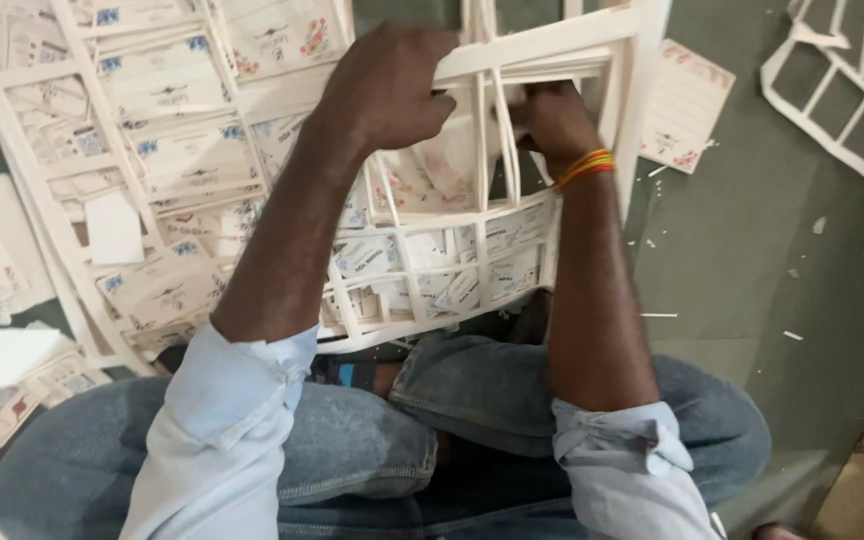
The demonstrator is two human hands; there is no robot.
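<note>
- Green floor (pixel 752 250) carries loose printed cards (pixel 685 105) and offcut scraps.
- My left hand (pixel 387 85) clenches the white die-cut frame (pixel 542 45); my right hand (pixel 552 120) grips inside it, above my knees.
- Risk: thin strips likely tear under uneven pulling.

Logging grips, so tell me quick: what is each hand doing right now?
Left hand: closed on the white card frame.
Right hand: gripping the frame's inner strips.
</note>
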